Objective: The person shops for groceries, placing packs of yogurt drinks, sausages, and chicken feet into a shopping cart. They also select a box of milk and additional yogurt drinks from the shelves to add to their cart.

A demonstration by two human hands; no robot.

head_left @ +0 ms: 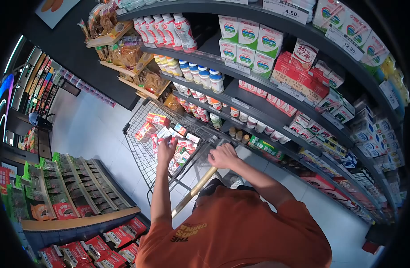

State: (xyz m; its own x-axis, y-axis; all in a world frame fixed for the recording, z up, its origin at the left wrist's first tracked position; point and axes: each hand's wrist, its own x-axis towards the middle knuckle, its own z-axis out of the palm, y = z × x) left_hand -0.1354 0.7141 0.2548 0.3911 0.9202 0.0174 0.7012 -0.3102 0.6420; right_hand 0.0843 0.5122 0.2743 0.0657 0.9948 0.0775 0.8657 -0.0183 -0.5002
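A wire shopping cart point(134, 154) stands in front of me, tilted in the view, with several packages inside. My left hand point(166, 151) is over the cart basket, its thumb and fingers apart, close to the red-and-white cartons point(185, 145). Whether it touches one of them is hard to make out. Further forward in the basket lie red-and-yellow boxes point(157, 119). My right hand point(223, 156) is closed around the upper end of the gold-coloured cart handle point(194, 192).
A curved dark shelf point(258, 105) with bottles and drink cartons runs along the right. Bagged bread point(129, 54) sits on wooden racks ahead. At the left, a sloped display point(75, 183) holds packets, with red bags point(98, 245) below. Pale floor tiles point(82, 116) show between them.
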